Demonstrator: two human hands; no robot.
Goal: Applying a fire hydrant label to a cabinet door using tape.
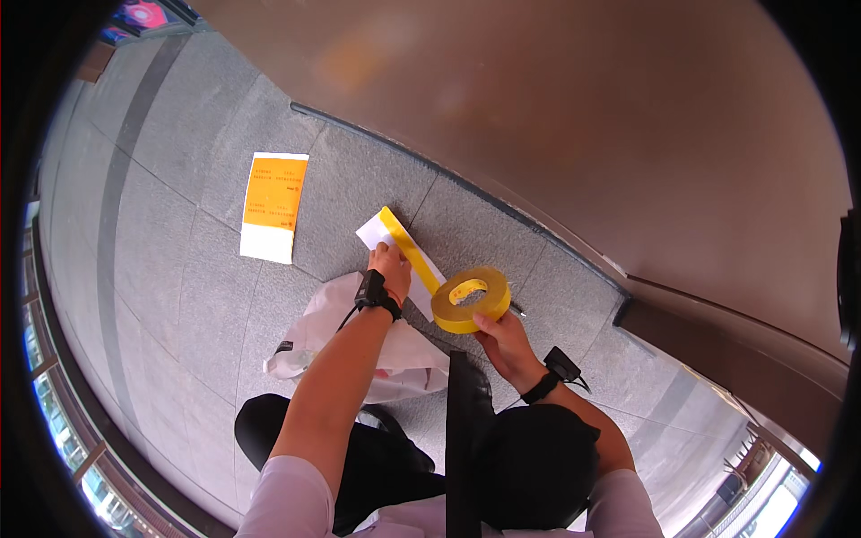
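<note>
My left hand (391, 270) rests with bent fingers on a white sheet of paper (374, 231) lying on the floor. A yellow strip of tape (408, 247) runs along the sheet's right edge and leads to a roll of yellow tape (471, 300). My right hand (501, 343) holds that roll by its lower right rim, thumb on top. An orange-and-white printed sheet (272, 207) lies flat on the floor to the left. Beneath my left forearm is a crumpled whitish plastic bag (403, 356).
Grey stone tiles (202, 269) make up the floor. A brown wall panel (572, 134) with a dark bottom edge crosses the upper right. A small metallic object (517, 310) lies just right of the roll. My knees, in black trousers, are close below my hands.
</note>
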